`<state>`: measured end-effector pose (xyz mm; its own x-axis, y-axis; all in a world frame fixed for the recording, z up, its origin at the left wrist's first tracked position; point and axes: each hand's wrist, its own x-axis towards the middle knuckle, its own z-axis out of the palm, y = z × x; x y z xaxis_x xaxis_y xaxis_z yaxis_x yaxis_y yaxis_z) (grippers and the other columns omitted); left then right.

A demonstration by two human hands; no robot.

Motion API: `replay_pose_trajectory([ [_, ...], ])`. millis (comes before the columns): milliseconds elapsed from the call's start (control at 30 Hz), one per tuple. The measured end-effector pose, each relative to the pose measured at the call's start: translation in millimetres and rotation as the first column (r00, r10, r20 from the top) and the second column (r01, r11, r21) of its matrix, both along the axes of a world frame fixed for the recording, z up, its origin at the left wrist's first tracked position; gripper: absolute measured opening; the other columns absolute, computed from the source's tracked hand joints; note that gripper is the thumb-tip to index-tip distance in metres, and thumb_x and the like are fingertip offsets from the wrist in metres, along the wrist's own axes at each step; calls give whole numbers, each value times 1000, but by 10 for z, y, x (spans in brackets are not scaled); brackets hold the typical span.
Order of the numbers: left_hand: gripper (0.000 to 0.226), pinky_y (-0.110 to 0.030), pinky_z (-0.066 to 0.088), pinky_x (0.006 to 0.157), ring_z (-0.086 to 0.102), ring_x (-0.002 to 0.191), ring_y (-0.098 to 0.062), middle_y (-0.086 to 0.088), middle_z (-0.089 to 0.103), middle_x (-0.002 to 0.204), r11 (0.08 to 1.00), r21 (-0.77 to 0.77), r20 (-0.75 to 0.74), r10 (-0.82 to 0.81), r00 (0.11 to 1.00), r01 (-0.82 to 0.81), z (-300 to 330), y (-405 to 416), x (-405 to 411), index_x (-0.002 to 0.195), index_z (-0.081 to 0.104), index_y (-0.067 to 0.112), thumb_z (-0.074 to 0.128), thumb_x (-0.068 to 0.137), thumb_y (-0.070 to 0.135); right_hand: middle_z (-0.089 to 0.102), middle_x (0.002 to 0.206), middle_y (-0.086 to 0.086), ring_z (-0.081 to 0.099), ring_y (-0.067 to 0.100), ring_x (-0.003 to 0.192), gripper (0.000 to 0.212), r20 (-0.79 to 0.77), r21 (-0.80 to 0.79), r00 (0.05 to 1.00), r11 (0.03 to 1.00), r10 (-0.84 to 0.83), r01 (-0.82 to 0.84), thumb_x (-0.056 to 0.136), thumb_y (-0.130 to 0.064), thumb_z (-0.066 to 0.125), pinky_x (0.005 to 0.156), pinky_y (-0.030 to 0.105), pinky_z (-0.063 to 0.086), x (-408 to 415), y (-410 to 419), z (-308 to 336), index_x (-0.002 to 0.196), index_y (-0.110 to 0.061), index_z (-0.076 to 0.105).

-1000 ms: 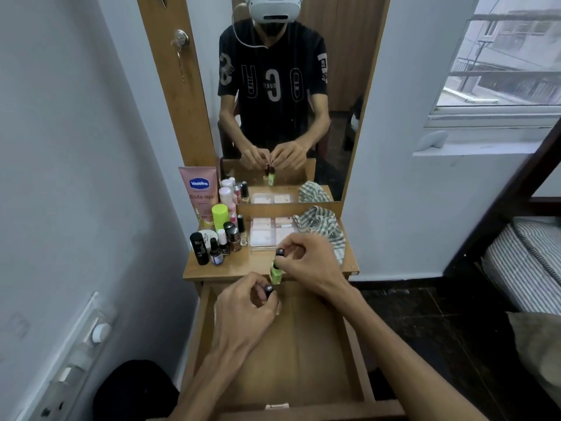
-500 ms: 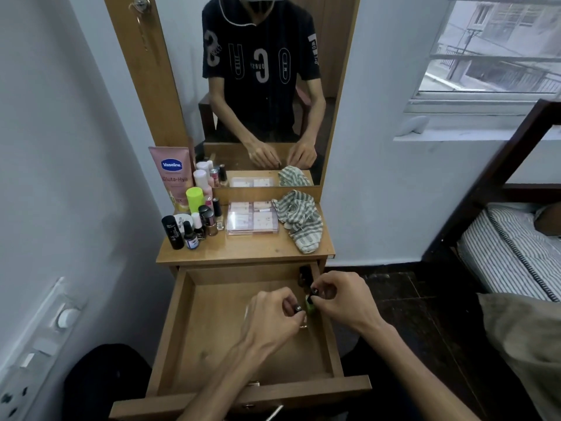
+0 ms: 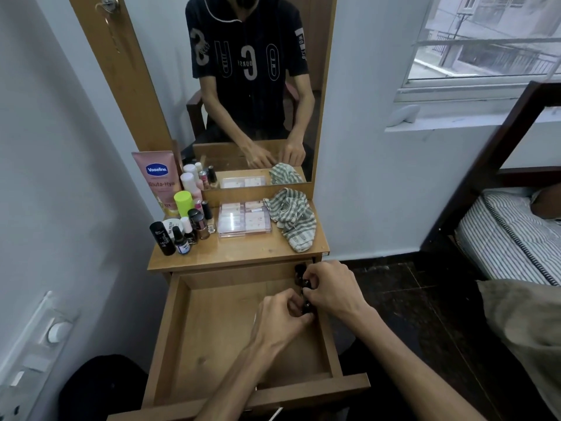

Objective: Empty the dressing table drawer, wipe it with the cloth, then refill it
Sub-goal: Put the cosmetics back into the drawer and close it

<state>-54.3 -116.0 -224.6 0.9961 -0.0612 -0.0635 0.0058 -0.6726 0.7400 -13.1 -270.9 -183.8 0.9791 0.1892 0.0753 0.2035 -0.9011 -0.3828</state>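
Note:
The wooden drawer (image 3: 212, 329) is pulled out, its floor mostly bare. Both hands are at its back right corner. My left hand (image 3: 283, 316) pinches a small dark-capped bottle low against the right wall. My right hand (image 3: 331, 288) holds another small bottle by its black cap (image 3: 305, 282), beside a dark bottle (image 3: 300, 270) standing in the corner. The bottles are mostly hidden by my fingers. The striped cloth (image 3: 296, 221) lies crumpled on the right of the tabletop.
On the tabletop stand a cluster of small bottles (image 3: 185, 229), a pink Vaseline tube (image 3: 158, 177) and a clear cosmetics box (image 3: 244, 220), below a mirror (image 3: 249, 86). A bed (image 3: 510, 235) is at right, a wall switchboard (image 3: 33, 354) at left.
Both hands came down from the tabletop edge into the drawer with the small bottles and moved to its back right corner. The green bottle is now hidden by my fingers.

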Motion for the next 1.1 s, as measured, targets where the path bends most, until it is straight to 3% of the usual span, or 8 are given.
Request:
replay_pose_trajectory([
  [100,18,-31,60,65,66,67,1,13,71,69,999,-37,-64,35,997,-37,-63,20,30,76,68,30,80,64,36,68,82,-15,65,12,86,36,-31,45,999,999,7,-5,78,-27,74,78,34,56,-43,-52,8,114,-29,73],
  [267,10,-36,61,68,72,71,-12,3,74,70,995,-91,-155,30,987,-44,-152,37,64,75,70,19,79,72,15,68,74,-18,64,4,76,30,-14,163,1000,986,-17,19,75,-26,68,73,30,57,-171,-140,52,103,-32,77],
  [433,14,-29,57,61,70,69,-12,3,73,70,996,-76,-169,41,985,-55,-157,35,82,73,68,23,80,76,15,66,78,-17,61,3,76,22,-60,77,996,995,70,-66,79,-37,74,67,21,49,-278,-119,69,101,-34,78],
  [533,17,-32,58,63,71,67,-9,4,74,67,995,-89,-186,36,982,-54,-143,44,72,79,66,25,70,69,12,67,81,-16,63,4,79,18,-53,61,997,997,60,-57,81,-40,77,71,26,55,-313,-96,23,98,-33,79],
  [733,16,-36,63,69,72,72,-7,6,75,73,997,-73,-210,-54,976,40,-174,88,47,81,70,26,77,72,15,71,86,-12,64,7,81,21,-45,59,994,994,98,-95,82,-29,70,72,29,57,-370,-62,26,100,-30,79],
  [833,15,-27,61,68,72,77,-4,7,76,79,992,-65,-246,-122,962,109,-168,110,33,78,72,29,79,76,16,69,87,-12,62,7,80,27,-35,59,993,993,109,-106,80,-25,65,69,23,51,-382,-45,8,103,-32,78],
  [967,24,-17,49,60,70,80,-6,7,74,82,990,-39,-224,-140,965,135,-148,63,53,73,70,33,71,84,11,65,92,-14,61,8,82,24,-34,52,990,990,134,-132,81,-32,67,70,27,54,-406,-42,-21,104,-31,77],
  [1100,21,-24,54,62,69,77,-9,6,72,78,994,-9,-191,-105,976,105,-104,26,98,72,70,30,68,85,13,66,96,-13,63,11,84,21,14,31,994,994,105,-106,84,-27,67,70,30,54,-375,-60,-69,102,-29,78],
])
